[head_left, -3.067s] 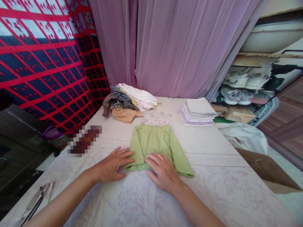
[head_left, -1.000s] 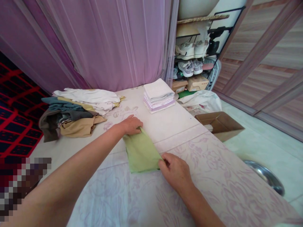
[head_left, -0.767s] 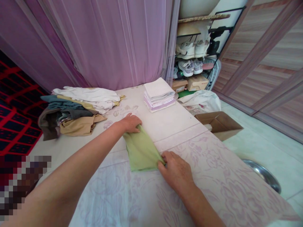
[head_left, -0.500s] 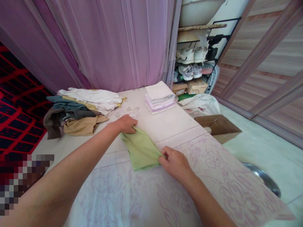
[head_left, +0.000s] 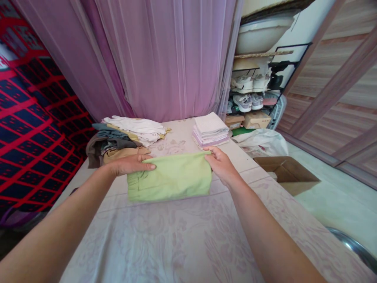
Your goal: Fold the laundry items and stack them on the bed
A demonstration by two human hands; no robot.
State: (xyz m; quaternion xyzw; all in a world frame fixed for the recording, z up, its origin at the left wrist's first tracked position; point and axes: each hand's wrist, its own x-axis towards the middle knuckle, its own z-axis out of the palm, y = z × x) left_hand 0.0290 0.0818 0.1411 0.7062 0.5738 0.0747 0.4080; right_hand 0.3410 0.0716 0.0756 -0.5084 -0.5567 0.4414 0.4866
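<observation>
A light green garment point(head_left: 173, 177), folded into a long rectangle with a gathered, elastic-looking band at its left end, is held up over the patterned bedsheet point(head_left: 165, 243). At its upper left corner, my left hand point(head_left: 132, 164) grips it with the thumb lying across the front. My right hand point(head_left: 218, 162) pinches the upper right corner between thumb and fingers. Just beyond my right hand sits a neat stack of folded white and lilac cloths point(head_left: 211, 127). Behind my left hand lies a loose heap of clothes point(head_left: 135, 127) in white, blue-grey, tan and brown.
Purple curtains point(head_left: 167, 59) hang along the far edge. A rack with shoes point(head_left: 247, 83) stands at the back right. On the floor to the right are an open cardboard box point(head_left: 291, 169), a white plastic bag point(head_left: 265, 141) and a metal basin point(head_left: 350, 243). Red-and-navy checked fabric point(head_left: 38, 129) covers the left side.
The green garment has been turned and lifted so its broad side faces me, stretched wider between my hands. My left hand moved left, my right hand up. The camera view shifted too.
</observation>
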